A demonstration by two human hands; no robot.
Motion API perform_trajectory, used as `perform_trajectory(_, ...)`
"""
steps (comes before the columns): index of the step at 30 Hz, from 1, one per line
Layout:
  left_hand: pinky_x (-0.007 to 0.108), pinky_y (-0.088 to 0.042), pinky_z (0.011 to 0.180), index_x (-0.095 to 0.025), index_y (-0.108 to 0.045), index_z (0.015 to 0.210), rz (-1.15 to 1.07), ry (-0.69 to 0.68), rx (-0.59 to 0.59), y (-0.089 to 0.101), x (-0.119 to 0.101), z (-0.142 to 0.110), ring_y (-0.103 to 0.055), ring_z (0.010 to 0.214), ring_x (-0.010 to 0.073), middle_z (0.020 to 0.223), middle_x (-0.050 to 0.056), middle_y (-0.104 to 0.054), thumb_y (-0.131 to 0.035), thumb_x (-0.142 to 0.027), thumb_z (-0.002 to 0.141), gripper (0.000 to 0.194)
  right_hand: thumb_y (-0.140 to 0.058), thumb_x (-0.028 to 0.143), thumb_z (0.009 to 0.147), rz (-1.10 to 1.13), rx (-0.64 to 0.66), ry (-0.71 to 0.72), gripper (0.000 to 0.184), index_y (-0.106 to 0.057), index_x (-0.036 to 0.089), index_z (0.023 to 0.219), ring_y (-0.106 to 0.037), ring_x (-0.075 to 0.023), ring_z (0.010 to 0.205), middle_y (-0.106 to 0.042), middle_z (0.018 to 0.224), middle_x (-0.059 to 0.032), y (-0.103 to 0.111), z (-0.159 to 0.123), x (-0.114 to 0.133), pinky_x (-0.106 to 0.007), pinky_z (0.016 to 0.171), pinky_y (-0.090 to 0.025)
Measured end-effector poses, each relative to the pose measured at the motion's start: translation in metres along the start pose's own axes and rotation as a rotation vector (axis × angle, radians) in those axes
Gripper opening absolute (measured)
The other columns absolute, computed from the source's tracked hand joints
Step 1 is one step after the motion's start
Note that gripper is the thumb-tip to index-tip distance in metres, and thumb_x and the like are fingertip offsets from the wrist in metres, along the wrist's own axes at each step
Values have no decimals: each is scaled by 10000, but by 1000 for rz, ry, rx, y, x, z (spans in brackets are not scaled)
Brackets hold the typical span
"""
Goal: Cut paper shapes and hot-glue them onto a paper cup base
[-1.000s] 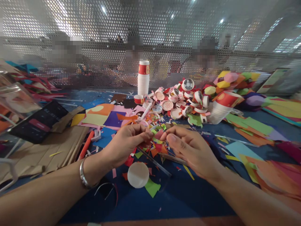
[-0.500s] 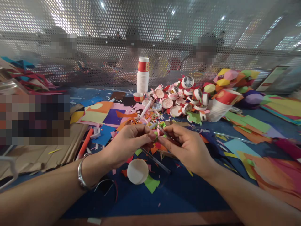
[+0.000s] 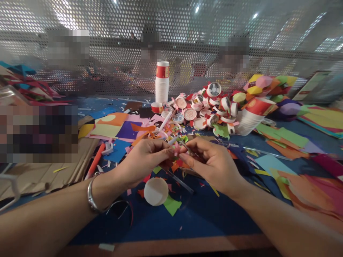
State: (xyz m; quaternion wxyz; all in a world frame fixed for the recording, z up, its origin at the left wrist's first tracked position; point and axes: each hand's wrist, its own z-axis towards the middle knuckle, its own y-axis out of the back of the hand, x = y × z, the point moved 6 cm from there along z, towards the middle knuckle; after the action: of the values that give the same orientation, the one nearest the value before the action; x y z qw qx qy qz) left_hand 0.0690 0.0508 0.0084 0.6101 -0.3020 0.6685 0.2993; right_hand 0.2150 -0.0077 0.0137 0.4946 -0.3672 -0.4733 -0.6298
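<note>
My left hand (image 3: 150, 153), with a silver bangle at the wrist, is closed in a pinch at the centre of the head view. A small pink scrap (image 3: 176, 148), apparently paper, shows at its fingertips. Facing it, my right hand (image 3: 214, 166) is closed around a slim metal tool (image 3: 187, 147); its handle end is hidden by the fingers, so its exact kind cannot be told. The tool's tip lies close to the pink scrap. Below the hands stands a white paper cup (image 3: 156, 191), its round opening facing up, beside a green paper piece (image 3: 173, 205).
Behind the hands lie a heap of cut cup rings (image 3: 190, 114), a tall cup stack (image 3: 162, 84) and a leaning cup stack (image 3: 252, 116). Coloured paper sheets (image 3: 318, 194) spread to the right. Cardboard (image 3: 53, 169) and an orange-red pen (image 3: 96, 160) are left. A perforated metal screen (image 3: 177, 21) rises behind.
Both hands stay close together at nearly the same place. The pink scrap now shows between them, where a greenish bit was visible before. The whole view has shifted slightly.
</note>
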Motion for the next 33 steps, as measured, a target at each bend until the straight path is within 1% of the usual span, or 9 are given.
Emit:
perform_trajectory(2,221,-466,595,-153,-698,735,-77,-5,-53,2,-2,0,-575,594,94,647,-2,-635,-742,-326,828,200,-722,366,873,1,-15,-5,196,-678,196,959,-602,-148,716,-640,816,-16,1,0,-3,-279,634,-556)
perform_trajectory(5,208,-492,642,-157,-672,714,-278,-90,-161,8,-12,-1,-583,617,82,683,-15,-646,-751,-263,817,168,-737,398,851,-6,-49,-49,248,-678,194,980,-600,-156,710,-647,832,-26,5,0,-7,-276,585,-558)
perform_trajectory(9,207,-502,682,-163,-676,737,-392,-138,-116,5,-22,-6,-621,655,89,706,-14,-668,-743,-234,836,138,-748,437,834,-8,-46,-69,277,-680,188,935,-568,-143,707,-640,841,-28,8,3,-6,-245,552,-544)
perform_trajectory(13,207,-501,758,-166,-697,764,-312,-228,-20,-1,-24,-8,-647,748,100,773,3,-700,-727,-238,872,133,-758,440,830,-1,14,-84,274,-663,186,868,-473,-103,619,-552,724,18,5,7,-3,-189,472,-464)
perform_trajectory(16,204,-505,759,-174,-712,791,-254,-325,52,-5,-26,-8,-648,768,96,793,-3,-705,-727,-222,881,103,-755,431,837,29,75,-77,280,-643,177,797,-399,-72,534,-471,635,51,0,7,0,-171,425,-374)
perform_trajectory(21,235,-517,752,-160,-722,797,-196,-369,142,-9,-26,-5,-661,739,109,786,14,-715,-709,-192,891,101,-774,395,826,264,188,-170,278,-597,186,778,-266,-34,424,-354,553,103,-12,3,-7,-183,393,-241)
perform_trajectory(26,232,-493,716,-156,-720,785,-119,-380,172,-10,-25,-3,-630,722,104,763,15,-703,-723,-192,876,97,-748,397,851,358,236,-172,252,-622,182,816,-290,-38,406,-458,572,75,-16,2,-12,-204,376,-213)
perform_trajectory(28,234,-488,689,-156,-711,783,-70,-386,223,-13,-26,-5,-616,701,102,757,13,-695,-720,-196,876,102,-751,412,843,354,223,-178,264,-623,184,807,-316,-46,412,-479,583,65,-14,3,-14,-206,368,-217)
perform_trajectory(33,271,-492,670,-139,-693,791,271,-512,378,-31,-30,-19,-601,681,127,739,31,-666,-706,-237,883,135,-776,432,798,329,193,-228,276,-650,188,778,-394,-64,439,-525,600,44,-10,4,-17,-199,377,-261)
